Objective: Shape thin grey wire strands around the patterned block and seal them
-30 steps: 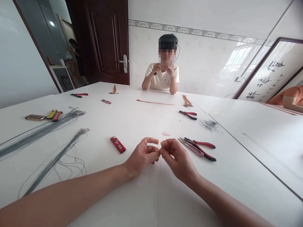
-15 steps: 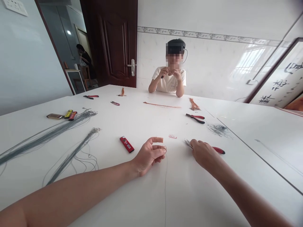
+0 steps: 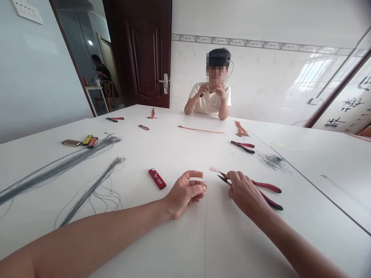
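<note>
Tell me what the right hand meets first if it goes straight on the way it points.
Past the pointed tool tips at the right hand, the first thing looks to be the small red-marked scrap, though depth is hard to judge from this view.

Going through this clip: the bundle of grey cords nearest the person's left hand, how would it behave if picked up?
The grey cord bundle would probably droop and flop, since its loose strands already lie in slack curves on the white table. It likely feels light, given how thin the strands look. Its tangled top end suggests the strands may snag.
</note>
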`<state>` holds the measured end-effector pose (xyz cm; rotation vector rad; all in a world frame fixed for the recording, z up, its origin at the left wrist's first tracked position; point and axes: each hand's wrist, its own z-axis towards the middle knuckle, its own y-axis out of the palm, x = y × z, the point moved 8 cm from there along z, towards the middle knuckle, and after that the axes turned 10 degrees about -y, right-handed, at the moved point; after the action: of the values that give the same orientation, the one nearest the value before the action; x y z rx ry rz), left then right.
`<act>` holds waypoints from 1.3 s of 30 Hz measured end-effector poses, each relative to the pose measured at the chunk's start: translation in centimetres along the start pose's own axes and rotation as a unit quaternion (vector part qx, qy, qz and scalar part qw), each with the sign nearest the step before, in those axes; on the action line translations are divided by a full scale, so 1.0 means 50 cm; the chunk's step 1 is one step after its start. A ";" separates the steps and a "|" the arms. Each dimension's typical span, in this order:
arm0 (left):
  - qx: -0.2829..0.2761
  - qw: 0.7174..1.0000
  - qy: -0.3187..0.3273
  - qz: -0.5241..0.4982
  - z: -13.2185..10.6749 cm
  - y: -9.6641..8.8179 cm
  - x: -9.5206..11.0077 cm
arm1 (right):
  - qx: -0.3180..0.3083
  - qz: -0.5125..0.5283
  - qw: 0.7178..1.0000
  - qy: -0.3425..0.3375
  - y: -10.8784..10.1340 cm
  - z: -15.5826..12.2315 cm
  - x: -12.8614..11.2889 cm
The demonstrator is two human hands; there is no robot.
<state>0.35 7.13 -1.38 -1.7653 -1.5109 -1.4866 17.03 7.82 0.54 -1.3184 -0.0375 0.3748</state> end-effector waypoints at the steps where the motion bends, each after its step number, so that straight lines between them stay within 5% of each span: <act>1: -0.001 1.000 0.000 -0.003 0.000 0.000 0.000 | 0.010 0.021 1.000 -0.003 -0.001 0.000 -0.003; 5: -0.011 1.000 -0.005 -0.027 0.001 0.001 -0.001 | 0.053 0.140 0.989 0.019 -0.008 -0.003 -0.012; 15: -0.023 0.999 -0.005 -0.036 0.005 0.007 -0.005 | 0.068 0.410 0.908 0.050 -0.030 -0.033 -0.093; 28: -0.051 0.996 0.046 0.054 -0.009 0.032 -0.008 | 0.067 0.453 0.889 0.023 -0.015 -0.034 -0.104; 39: -0.062 0.994 0.052 0.079 -0.011 0.038 -0.010 | 0.073 0.414 0.907 -0.008 -0.027 -0.035 -0.115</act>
<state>1.84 5.80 -0.97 -1.8021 -1.2214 -1.5944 12.38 4.26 2.41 -1.1288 0.5464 1.0877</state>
